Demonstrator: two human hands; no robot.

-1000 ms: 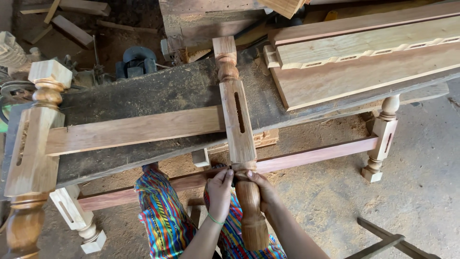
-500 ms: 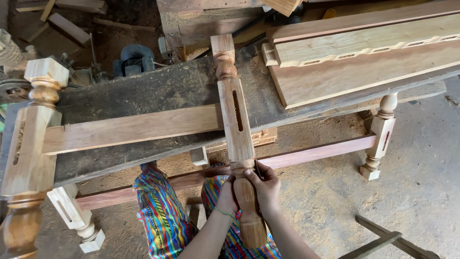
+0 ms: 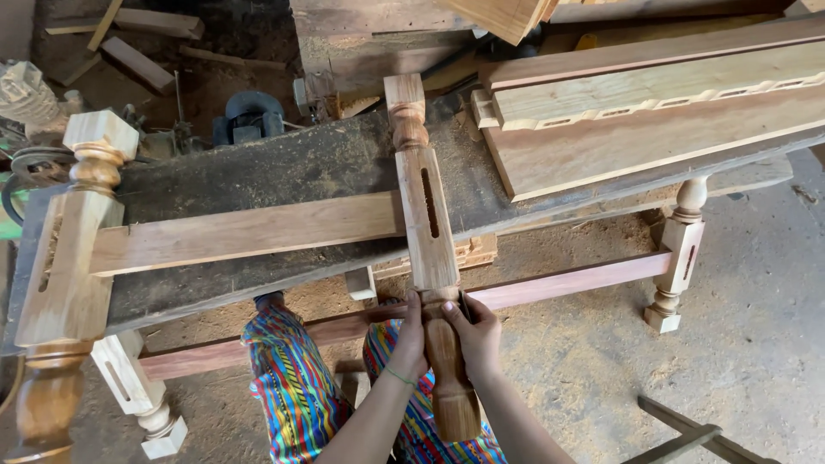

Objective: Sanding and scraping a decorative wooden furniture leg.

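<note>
A turned wooden leg (image 3: 427,219) with a mortise slot lies across the dark workbench (image 3: 284,167), its rounded lower end hanging over the near edge. My left hand (image 3: 410,331) and my right hand (image 3: 475,335) both clasp that rounded end just below the square section. A flat rail (image 3: 245,230) runs from the leg's left face to a second turned leg (image 3: 73,258) at the bench's left end. My knees in colourful striped cloth (image 3: 292,378) sit under the bench.
Long planks and a slotted board (image 3: 653,86) are stacked on the bench's right. Below stand a reddish rail (image 3: 567,282) and pale turned legs (image 3: 677,258). Scrap wood and a dark motor (image 3: 249,116) lie behind. Sawdust covers the floor.
My left hand has slid from the leg's front to its left side, and both hands now clasp the rounded part more tightly. The view has shifted slightly.
</note>
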